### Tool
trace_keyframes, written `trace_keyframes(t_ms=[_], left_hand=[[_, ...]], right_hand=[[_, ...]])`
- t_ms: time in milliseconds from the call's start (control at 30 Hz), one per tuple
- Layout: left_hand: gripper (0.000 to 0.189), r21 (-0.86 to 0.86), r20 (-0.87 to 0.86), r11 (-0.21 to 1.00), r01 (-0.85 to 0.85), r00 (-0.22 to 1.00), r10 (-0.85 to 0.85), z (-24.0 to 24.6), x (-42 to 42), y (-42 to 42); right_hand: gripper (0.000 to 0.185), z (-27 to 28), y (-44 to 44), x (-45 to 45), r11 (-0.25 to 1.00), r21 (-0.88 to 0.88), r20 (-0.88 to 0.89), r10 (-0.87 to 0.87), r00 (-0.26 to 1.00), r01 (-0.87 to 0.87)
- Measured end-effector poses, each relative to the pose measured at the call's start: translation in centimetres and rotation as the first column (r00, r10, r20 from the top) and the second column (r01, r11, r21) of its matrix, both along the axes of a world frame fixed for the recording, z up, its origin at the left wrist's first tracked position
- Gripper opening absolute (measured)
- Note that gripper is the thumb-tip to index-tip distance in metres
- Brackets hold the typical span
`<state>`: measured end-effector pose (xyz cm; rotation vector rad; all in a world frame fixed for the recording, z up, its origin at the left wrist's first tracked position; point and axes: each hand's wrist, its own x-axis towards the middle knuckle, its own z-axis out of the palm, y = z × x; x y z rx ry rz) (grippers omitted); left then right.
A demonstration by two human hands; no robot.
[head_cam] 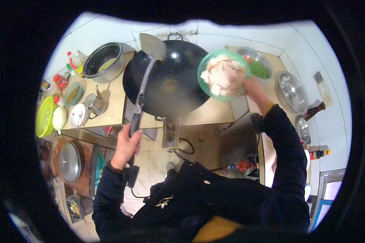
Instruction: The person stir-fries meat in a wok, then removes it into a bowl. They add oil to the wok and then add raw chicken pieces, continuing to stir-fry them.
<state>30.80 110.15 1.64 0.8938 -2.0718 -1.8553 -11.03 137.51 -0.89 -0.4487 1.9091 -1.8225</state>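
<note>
My left hand (127, 145) grips the dark handle of a long metal wok spatula (145, 79). Its broad blade is raised over the far left part of a large black wok (188, 68). A haze like steam or smoke hangs above the wok's near side, and a small yellowish patch shows at its bottom. With my right hand (257, 91) I hold a green bowl (203, 83) by its right rim, above the wok's right edge. Pale sliced raw meat or fat (223, 73) fills the bowl, which looks tipped slightly towards me.
Left of the wok stand a deep pot (91, 65) with liquid, a metal jug (97, 104), a white bowl (76, 117) and a lime-green basket (44, 118). To the right are a steel bowl of cut vegetables (258, 68) and a steel basin (292, 91). A lidded pan (70, 162) sits lower left.
</note>
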Motion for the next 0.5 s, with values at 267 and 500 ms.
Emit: trace_keyframes(t_ms=[267,500], left_hand=[[0.029,0.227,-0.084,0.948,0.224,0.974,-0.21,-4.7,1.1,0.8],[0.036,-0.218,-0.021,0.942,0.256,0.964,-0.267,-7.3,0.4,-2.2]], right_hand=[[0.021,-2.7,-12.9,-2.8,0.815,0.573,-0.495,0.256,0.83,0.09],[0.022,-1.0,-17.6,0.5,0.757,0.638,-0.393,0.164,0.905,0.14]])
